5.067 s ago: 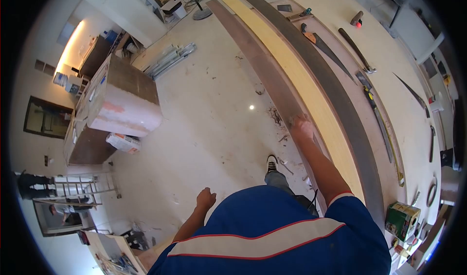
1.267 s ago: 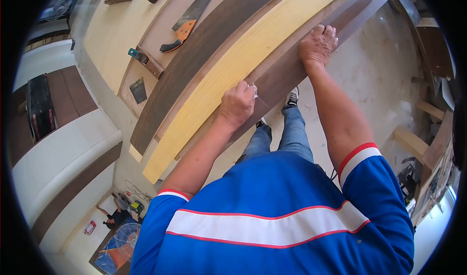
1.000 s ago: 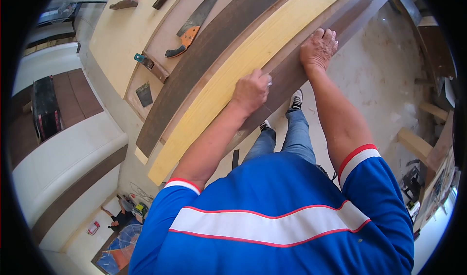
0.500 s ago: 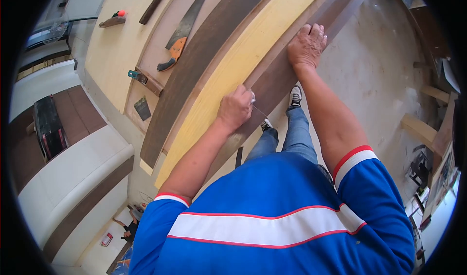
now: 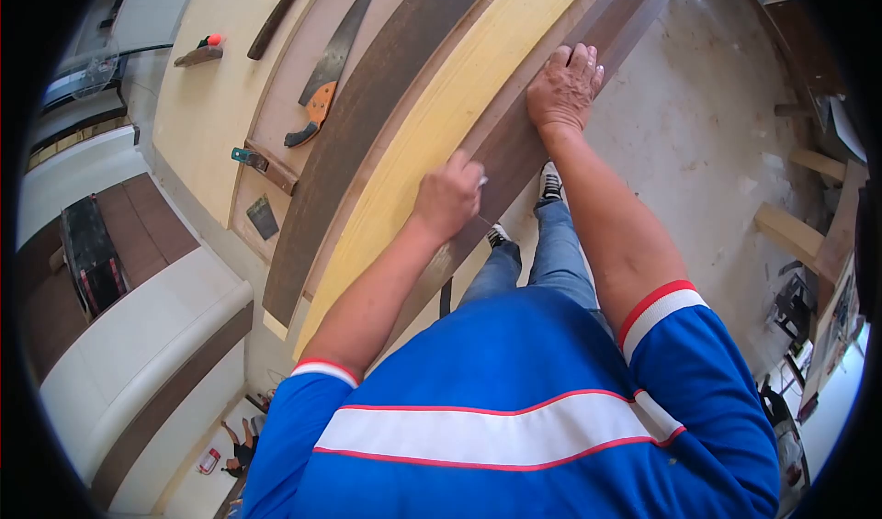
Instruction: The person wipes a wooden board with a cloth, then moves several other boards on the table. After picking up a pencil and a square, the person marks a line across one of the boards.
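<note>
Long boards lie side by side on a workbench: a pale yellow board [image 5: 432,133], a dark board [image 5: 367,106] beyond it and a brown board [image 5: 514,147] nearest me. My right hand [image 5: 563,85] presses flat on the brown board, fingers stretched out and holding nothing. My left hand [image 5: 447,199] is closed around a small whitish object whose tip shows at the knuckles. It rests where the yellow and brown boards meet. What the object is cannot be made out.
A handsaw with an orange handle [image 5: 319,106] lies on the bench beyond the boards, with a teal-tipped tool [image 5: 250,158], a small dark scraper [image 5: 262,217] and a red-tipped tool [image 5: 200,53]. Wooden blocks [image 5: 790,230] lie on the dusty floor at right. My shoes [image 5: 549,181] stand under the board's edge.
Five seconds ago only my right hand touched the boards and my left hung free. Now both are on them. Over the last second my left hand slid a little back and forth along the seam.
</note>
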Tool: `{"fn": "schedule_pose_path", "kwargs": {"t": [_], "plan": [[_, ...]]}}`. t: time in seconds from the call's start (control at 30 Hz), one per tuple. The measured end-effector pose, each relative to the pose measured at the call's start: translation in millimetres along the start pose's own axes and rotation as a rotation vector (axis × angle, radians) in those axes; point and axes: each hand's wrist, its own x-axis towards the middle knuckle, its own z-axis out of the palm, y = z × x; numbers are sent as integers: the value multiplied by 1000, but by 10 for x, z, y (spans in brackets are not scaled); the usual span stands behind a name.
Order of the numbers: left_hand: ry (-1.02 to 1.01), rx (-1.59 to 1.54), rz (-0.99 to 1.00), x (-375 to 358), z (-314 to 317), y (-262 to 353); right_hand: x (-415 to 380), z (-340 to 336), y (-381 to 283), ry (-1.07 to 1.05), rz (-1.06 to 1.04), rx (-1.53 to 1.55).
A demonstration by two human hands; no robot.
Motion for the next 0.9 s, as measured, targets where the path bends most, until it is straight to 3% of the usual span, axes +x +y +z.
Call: {"fn": "schedule_pose_path", "kwargs": {"t": [0.13, 0.2, 0.33, 0.4, 0.6, 0.7, 0.83, 0.9], "plan": [[111, 50, 58, 1104, 139, 152, -29, -18, -26, 45, -7, 25], [96, 69, 64, 1078, 156, 220, -34, -58, -40, 38, 6, 41], [75, 4, 42, 174, -3, 145, -11, -123, -53, -40, 30, 32], [1, 49, 24, 63, 13, 92, 18, -119, -32, -47, 45, 27], [146, 78, 68, 1310, 251, 273, 47, -96, -52, -50, 50, 36], [128, 101, 78, 1145, 149, 286, 15, -136, -46, -83, 85, 78], [100, 40, 49, 169, 12, 171, -5, -30, -15, -81, 66, 29], [71, 61, 37, 94, 17, 152, -4, -58, -18, -52, 70, 40]]}}
